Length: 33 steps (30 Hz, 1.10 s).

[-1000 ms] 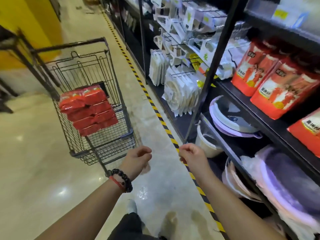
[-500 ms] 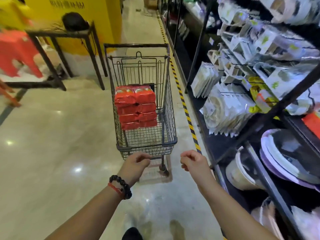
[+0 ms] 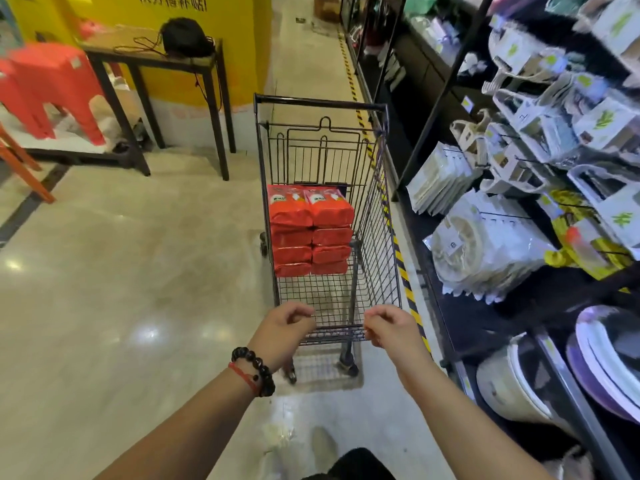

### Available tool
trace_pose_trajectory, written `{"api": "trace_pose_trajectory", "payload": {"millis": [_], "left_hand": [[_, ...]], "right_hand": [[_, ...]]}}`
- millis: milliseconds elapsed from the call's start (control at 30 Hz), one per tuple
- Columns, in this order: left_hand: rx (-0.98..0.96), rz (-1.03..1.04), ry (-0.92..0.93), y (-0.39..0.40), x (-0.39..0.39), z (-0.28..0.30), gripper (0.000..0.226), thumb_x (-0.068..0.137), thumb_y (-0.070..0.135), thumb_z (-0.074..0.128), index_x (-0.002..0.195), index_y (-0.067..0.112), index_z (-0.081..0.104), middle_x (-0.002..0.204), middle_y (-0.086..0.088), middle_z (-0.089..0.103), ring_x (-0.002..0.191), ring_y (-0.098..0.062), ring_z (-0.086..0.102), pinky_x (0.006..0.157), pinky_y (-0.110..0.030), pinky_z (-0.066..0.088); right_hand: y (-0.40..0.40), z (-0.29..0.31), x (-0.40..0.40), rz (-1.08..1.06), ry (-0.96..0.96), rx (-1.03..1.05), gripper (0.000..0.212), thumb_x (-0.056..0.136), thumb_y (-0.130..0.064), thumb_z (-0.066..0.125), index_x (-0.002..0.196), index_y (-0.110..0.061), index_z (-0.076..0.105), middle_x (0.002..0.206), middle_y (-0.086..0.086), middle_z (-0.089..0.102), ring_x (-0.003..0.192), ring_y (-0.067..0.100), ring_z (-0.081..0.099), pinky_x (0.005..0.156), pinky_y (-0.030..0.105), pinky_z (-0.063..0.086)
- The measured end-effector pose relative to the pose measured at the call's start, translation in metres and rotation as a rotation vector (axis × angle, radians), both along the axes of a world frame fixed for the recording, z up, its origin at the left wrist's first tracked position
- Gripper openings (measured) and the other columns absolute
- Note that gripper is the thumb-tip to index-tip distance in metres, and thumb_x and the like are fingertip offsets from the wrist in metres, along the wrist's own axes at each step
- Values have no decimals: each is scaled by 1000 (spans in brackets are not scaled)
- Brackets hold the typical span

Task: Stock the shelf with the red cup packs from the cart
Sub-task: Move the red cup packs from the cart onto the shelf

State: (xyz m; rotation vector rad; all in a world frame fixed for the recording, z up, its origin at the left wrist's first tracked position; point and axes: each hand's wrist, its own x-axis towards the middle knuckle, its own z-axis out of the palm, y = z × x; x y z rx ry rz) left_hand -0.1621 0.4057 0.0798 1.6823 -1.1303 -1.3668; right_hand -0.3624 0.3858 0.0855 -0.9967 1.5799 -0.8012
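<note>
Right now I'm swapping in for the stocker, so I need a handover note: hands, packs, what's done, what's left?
Left hand: loosely curled, empty, near the cart's close end.
Right hand: the same, no grip on anything.
Red cup packs: stacked in two columns at the far end of the basket.
Shelf: on the right, beside the cart.
Done: no pack in hand.
Left: lift the packs out and stock them.

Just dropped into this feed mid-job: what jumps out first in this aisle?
The red cup packs stand out first: two side-by-side stacks inside the wire cart in the middle of the aisle. Nearer the camera, the left hand and right hand hover loosely curled and empty by the cart's near end. To the right runs the dark shelf, crowded with pale hanging packets.
</note>
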Motion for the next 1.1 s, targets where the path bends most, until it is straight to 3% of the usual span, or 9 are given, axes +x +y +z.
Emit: {"api": "trace_pose_trajectory", "payload": {"millis": [133, 267, 400, 567, 800, 967, 1033, 1100], "left_hand": [[16, 17, 19, -26, 16, -7, 10, 90, 14, 63, 93, 22, 68, 94, -9, 67, 81, -19, 61, 83, -40, 55], [33, 48, 43, -60, 28, -15, 11, 91, 13, 63, 91, 22, 68, 88, -1, 66, 81, -15, 61, 78, -28, 52], [59, 86, 33, -105, 39, -24, 7, 91, 12, 63, 93, 17, 68, 82, -3, 59, 76, -13, 55, 70, -19, 48], [100, 145, 13, -185, 47, -36, 7, 88, 15, 65, 91, 18, 70, 82, -1, 63, 73, -12, 55, 68, -24, 47], [220, 249, 59, -293, 37, -46, 12, 86, 5, 62, 83, 14, 68, 85, -3, 61, 79, -16, 55, 72, -27, 46], [284, 303, 102, -336, 38, -60, 11, 72, 18, 64, 83, 17, 69, 84, -3, 63, 82, -20, 56, 81, -39, 50], [311, 335, 124, -347, 39, -66, 16, 65, 24, 63, 78, 21, 70, 81, -2, 64, 81, -21, 56, 77, -38, 48], [328, 354, 127, -358, 43, -71, 8, 67, 22, 65, 72, 25, 71, 78, 0, 65, 80, -20, 58, 78, -37, 49]], "right_hand": [[-32, -6, 9, -14, -12, 16, 21, 89, -1, 59, 78, -16, 68, 58, -3, 58, 61, 19, 53, 60, 29, 45], [-73, -13, 11, -36, -39, 66, 18, 91, -1, 58, 80, -11, 68, 61, 5, 59, 53, 15, 51, 49, 25, 43], [-137, -32, 8, -122, -164, 128, 13, 93, -3, 57, 86, -9, 67, 64, 6, 59, 58, 19, 52, 61, 34, 44], [-245, -64, 13, -90, -176, 157, 10, 94, -4, 56, 95, -6, 66, 68, 5, 58, 57, 16, 51, 57, 31, 42], [-383, -105, 21, 13, -181, 299, 10, 92, -6, 55, 88, -7, 63, 65, 3, 57, 53, 14, 49, 52, 28, 38], [-460, -133, 25, -40, -70, 350, 6, 88, -13, 59, 83, -11, 64, 65, 4, 58, 52, 15, 50, 49, 27, 40], [-483, -146, 28, -34, 41, 321, 11, 86, -19, 66, 81, -9, 63, 74, 9, 64, 63, 21, 59, 55, 30, 47], [-500, -159, 34, -46, 160, 312, 27, 84, -28, 73, 92, -8, 57, 90, 12, 64, 81, 27, 62, 66, 33, 49]]}}
